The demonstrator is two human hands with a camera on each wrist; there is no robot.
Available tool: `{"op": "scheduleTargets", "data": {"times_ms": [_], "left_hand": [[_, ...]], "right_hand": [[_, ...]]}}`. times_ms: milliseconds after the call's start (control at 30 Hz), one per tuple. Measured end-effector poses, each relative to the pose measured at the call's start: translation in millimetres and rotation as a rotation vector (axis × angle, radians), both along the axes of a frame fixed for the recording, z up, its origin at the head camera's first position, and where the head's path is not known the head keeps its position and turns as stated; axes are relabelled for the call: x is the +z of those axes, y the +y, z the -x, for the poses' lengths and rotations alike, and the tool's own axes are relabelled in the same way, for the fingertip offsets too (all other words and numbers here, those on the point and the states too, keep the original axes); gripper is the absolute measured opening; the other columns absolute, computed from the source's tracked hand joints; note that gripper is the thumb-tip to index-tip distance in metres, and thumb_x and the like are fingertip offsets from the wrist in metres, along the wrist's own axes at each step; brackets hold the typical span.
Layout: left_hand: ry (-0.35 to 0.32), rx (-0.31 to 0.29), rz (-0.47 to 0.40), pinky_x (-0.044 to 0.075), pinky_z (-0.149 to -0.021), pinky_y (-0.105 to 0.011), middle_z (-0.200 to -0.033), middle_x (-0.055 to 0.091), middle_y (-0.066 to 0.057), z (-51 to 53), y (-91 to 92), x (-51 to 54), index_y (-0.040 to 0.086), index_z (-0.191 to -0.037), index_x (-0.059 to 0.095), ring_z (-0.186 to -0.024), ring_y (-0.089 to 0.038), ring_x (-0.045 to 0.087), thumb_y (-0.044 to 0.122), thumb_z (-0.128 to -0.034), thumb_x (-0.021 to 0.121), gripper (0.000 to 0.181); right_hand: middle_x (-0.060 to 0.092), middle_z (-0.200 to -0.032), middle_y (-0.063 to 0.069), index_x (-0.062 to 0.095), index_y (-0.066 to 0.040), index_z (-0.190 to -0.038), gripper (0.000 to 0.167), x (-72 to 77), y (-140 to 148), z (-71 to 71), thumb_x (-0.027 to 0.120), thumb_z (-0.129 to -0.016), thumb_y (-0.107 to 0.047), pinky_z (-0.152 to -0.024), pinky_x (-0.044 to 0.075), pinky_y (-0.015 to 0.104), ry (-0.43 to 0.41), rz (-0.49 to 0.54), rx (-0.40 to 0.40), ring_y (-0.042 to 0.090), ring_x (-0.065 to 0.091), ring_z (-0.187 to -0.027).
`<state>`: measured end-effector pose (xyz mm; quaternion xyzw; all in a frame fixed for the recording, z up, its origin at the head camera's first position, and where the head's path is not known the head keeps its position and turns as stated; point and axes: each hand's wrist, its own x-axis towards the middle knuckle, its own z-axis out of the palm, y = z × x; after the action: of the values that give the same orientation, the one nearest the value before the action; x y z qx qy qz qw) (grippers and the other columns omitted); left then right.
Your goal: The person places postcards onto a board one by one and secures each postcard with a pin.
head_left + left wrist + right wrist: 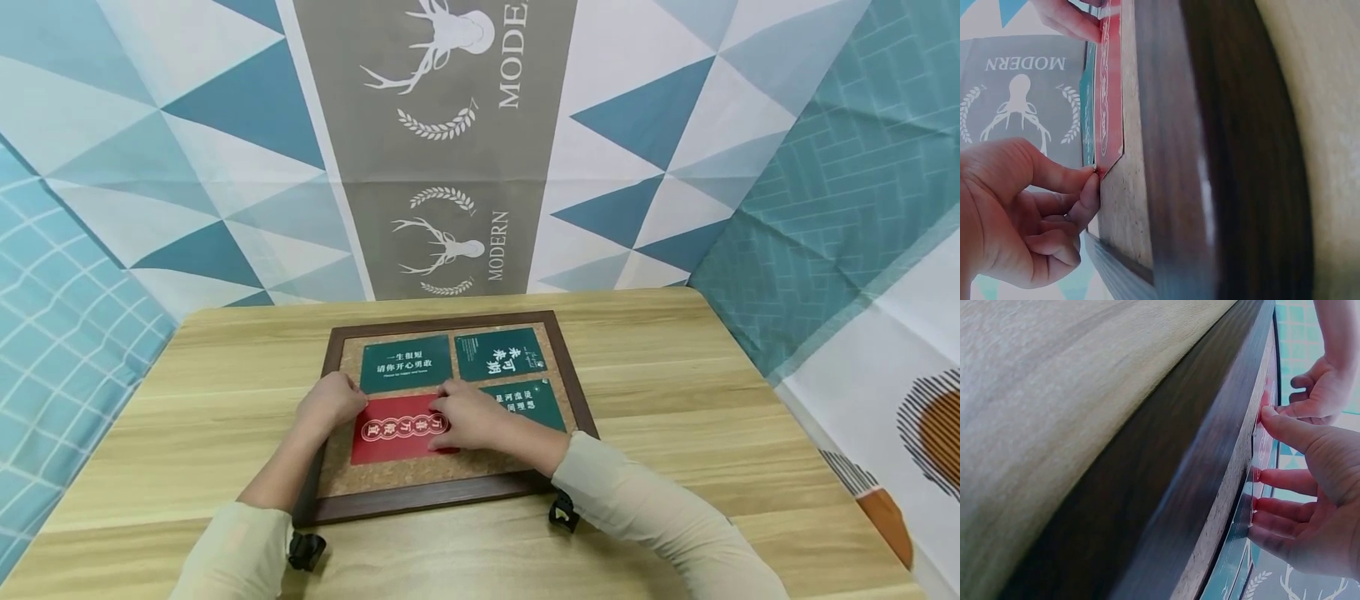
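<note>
A red card (pixel 393 429) with white lettering lies on a cork board (pixel 382 477) in a dark wooden frame. My left hand (pixel 332 405) is at the card's upper left corner. In the left wrist view its thumb and forefinger pinch a small thumbtack (pixel 1095 168), mostly hidden by the fingertips, at that corner. My right hand (pixel 468 414) rests spread fingers on the right part of the red card. In the right wrist view the right hand's fingertips (pixel 1261 477) touch the card's surface.
Green cards share the board: one (pixel 407 364) above the red card, one (pixel 501 353) at the upper right, and one (pixel 543 400) partly behind my right hand. The board lies on a wooden table (pixel 660 400). A patterned cloth (pixel 442 150) hangs behind it.
</note>
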<state>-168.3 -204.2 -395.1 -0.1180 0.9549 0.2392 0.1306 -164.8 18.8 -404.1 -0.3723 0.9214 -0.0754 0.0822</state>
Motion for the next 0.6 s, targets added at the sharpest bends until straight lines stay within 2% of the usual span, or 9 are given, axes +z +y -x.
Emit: {"op": "scheduleTargets", "data": {"times_ms": [100,167,300,400,600], "left_hand": [[-0.006,-0.009,-0.017,0.034,-0.049,-0.026,-0.055,0.043,-0.003,1.9,-2.4,2.2,0.010,-0.058,0.046,-0.053,-0.017,0.041,0.015,-0.0828,0.058,0.028],[-0.004,-0.016,-0.048,0.036,-0.050,-0.026,-0.059,0.048,-0.005,2.0,-4.2,1.9,0.007,-0.061,0.051,-0.056,-0.017,0.044,0.016,-0.0836,0.060,0.025],[0.023,-0.053,-0.109,0.041,-0.054,-0.027,-0.079,0.060,-0.015,2.8,-9.3,2.1,0.000,-0.078,0.064,-0.070,-0.022,0.051,0.015,-0.0831,0.064,0.016],[0.024,-0.080,-0.149,0.043,-0.058,-0.028,-0.089,0.063,-0.018,2.4,-15.6,0.9,-0.003,-0.089,0.066,-0.075,-0.023,0.053,0.016,-0.0838,0.065,0.019],[0.041,-0.080,-0.187,0.043,-0.057,-0.027,-0.085,0.062,-0.015,0.4,-24.0,-3.5,-0.002,-0.091,0.065,-0.072,-0.021,0.052,0.020,-0.0844,0.068,0.023]], "right_hand": [[0.055,-0.121,0.004,0.062,-0.013,-0.124,0.061,0.3,-0.2,1.2,0.070,-0.077,-0.052,-0.092,0.047,0.026,0.010,0.004,0.004,0.015,0.051,-0.109],[0.055,-0.121,0.004,0.062,-0.013,-0.124,0.061,-0.1,-0.1,1.3,0.070,-0.077,-0.052,-0.093,0.047,0.026,0.009,-0.001,0.000,0.015,0.052,-0.109],[0.055,-0.121,0.004,0.062,-0.013,-0.124,0.062,0.1,-0.1,1.3,0.070,-0.077,-0.052,-0.093,0.046,0.027,0.009,-0.001,-0.010,0.015,0.051,-0.110],[0.056,-0.120,0.004,0.062,-0.013,-0.123,0.062,0.0,-0.8,1.2,0.070,-0.076,-0.052,-0.093,0.046,0.026,0.010,0.003,-0.005,0.015,0.051,-0.109],[0.055,-0.120,0.004,0.062,-0.013,-0.123,0.061,-0.4,-1.4,0.7,0.071,-0.076,-0.052,-0.093,0.046,0.027,0.000,0.003,-0.010,0.015,0.051,-0.110]]}}
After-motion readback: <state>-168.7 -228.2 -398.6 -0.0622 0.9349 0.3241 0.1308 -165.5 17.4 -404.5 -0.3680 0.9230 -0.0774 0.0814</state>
